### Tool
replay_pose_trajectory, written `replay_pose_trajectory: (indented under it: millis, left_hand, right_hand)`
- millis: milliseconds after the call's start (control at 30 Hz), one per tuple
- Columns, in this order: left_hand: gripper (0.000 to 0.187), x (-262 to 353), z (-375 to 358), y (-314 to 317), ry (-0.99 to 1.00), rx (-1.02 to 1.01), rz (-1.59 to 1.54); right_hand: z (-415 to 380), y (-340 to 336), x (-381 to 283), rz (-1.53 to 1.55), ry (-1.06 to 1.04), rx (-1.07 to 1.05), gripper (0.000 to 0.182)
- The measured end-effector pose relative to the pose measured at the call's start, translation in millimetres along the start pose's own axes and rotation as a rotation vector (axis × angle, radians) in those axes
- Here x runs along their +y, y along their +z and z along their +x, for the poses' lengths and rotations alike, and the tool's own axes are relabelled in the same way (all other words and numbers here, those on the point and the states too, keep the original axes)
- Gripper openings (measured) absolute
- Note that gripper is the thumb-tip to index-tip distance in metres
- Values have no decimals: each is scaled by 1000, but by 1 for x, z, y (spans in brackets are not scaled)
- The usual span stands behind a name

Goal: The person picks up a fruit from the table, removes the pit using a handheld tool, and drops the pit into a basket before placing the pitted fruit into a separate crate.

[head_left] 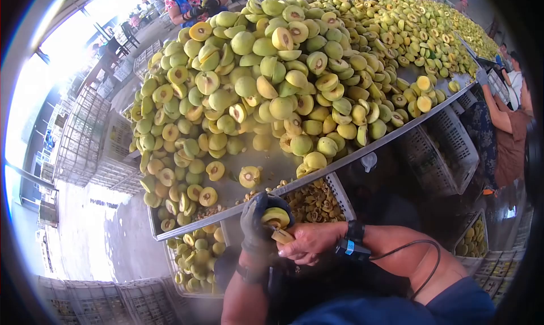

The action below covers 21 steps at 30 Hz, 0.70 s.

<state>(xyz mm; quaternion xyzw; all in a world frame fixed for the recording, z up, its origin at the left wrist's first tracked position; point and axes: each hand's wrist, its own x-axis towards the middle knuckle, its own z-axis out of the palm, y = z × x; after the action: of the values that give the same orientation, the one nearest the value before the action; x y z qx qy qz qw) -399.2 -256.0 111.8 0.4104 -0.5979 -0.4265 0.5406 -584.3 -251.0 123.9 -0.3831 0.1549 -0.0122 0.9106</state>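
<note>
My left hand [254,223], in a dark glove, is closed around a green-yellow stone-fruit half [276,216], its cut face turned up. My bare right hand [311,240] grips a short tool with a pale, wood-coloured handle [281,236]. The tool's working end is against or close to the fruit and cannot be made out. Both hands meet just below the front edge of a metal table [272,161], which carries a large heap of halved fruit [243,87]. Many halves show brown pits or hollows.
Under the table edge, a crate [339,196] holds brown pits and scraps; another crate [225,234] to the left holds fruit halves. More plastic crates [436,149] stand right and left. A gloved co-worker [195,5] is across the table; another person [507,132] is at the right.
</note>
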Motion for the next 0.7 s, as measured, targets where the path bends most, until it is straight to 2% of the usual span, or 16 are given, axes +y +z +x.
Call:
replay_pose_trajectory:
  millis: [33,100,167,300,333,367,400,433,467,500,600,667,700]
  left_hand:
    - [23,0,-2,3,-127,14,-164]
    - [24,7,4,8,176,127,230]
    - [21,5,2,3,266,281,404]
    - [30,-10,-2,-24,-6,630,129]
    - [31,-18,0,-42,76,660,287]
    - [32,6,-4,-54,-24,635,13]
    - [35,30,-8,-66,-123,644,-289]
    - [40,54,-12,-79,-223,685,-563]
    - [38,52,-22,-103,-183,756,-497]
    - [37,43,-32,-127,-135,830,-434]
    - [49,35,-90,-181,-208,912,-234]
    - [42,-47,-153,-237,-233,770,402]
    - [39,-65,-176,-247,-243,643,700]
  right_hand:
    - [-2,0,0,-1,-9,1,25]
    - [-4,6,-4,1,-30,5,25]
    - [-7,11,-9,-44,-14,67,25]
    - [-19,34,-14,-124,-46,61,26]
    - [-21,30,-16,-149,-18,99,22]
    - [-16,19,-11,-444,-68,260,16]
    - [-8,4,5,-723,-119,415,19]
    - [1,-18,26,-928,154,614,28]
    - [5,-29,32,-1137,427,820,36]
    - [2,-37,41,-1138,367,823,38]
    - [2,-33,51,-1178,250,799,41]
    - [-4,-21,43,-1229,220,826,41]
    - [-3,-26,44,-1238,242,823,41]
